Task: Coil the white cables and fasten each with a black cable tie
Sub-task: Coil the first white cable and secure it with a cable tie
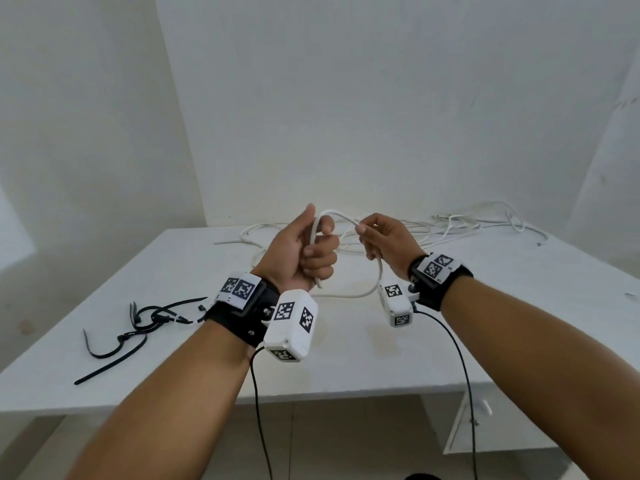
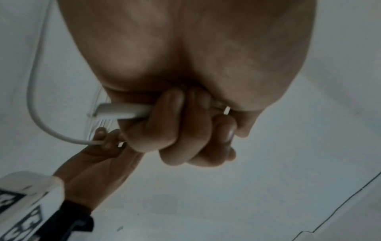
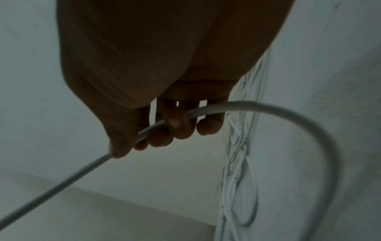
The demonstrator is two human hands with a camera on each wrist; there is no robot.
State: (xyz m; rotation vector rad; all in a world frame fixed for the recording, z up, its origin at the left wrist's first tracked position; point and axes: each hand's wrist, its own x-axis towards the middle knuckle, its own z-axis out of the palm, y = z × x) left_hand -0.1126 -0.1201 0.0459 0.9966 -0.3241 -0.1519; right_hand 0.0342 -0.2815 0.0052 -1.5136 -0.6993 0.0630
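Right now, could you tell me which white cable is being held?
The thick cable arching between left hand and right hand; the others lie on the table.

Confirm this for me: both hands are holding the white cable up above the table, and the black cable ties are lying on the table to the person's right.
Wrong on one point: the black cable ties lie to the person's left, as the head view shows. The rest stands: the left hand and right hand hold the white cable above the table.

We see bare table (image 1: 363, 358) in front of us. Black cable ties (image 1: 138, 323) crowd its left; loose white cables (image 1: 450, 226) clutter the back edge.
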